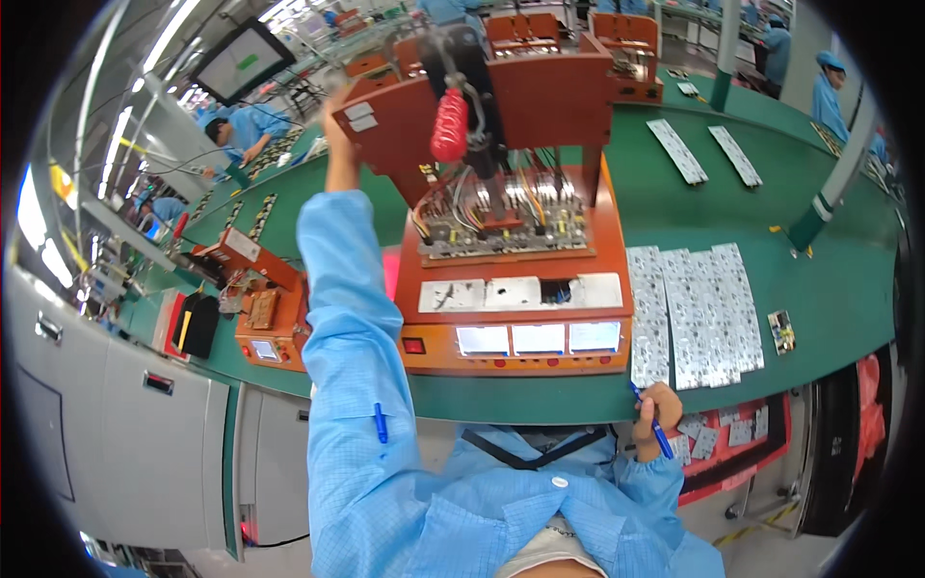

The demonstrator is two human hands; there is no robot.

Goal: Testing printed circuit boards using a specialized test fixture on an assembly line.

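Note:
In front of me stands an orange test fixture (617, 279) with a raised brown upper frame (549, 91) and a red-gripped lever (450, 125). My left arm stretches up along its left side. My left hand (339, 125) is at the frame's left edge; its fingers are blurred and partly hidden. Under the frame lies a circuit board (501, 236) with many parts and wires above it. Three lit screens (538, 338) show on the fixture's front. My right hand (657, 412), near the table's front edge, is closed around a blue pen (662, 438).
White board panels (703, 318) lie in a row right of the fixture, with a small circuit board (781, 331) beyond them. Two more panels (677, 151) lie farther back. A smaller orange fixture (265, 323) stands left. A red-lined bin (732, 443) sits below the table edge. Other people work behind.

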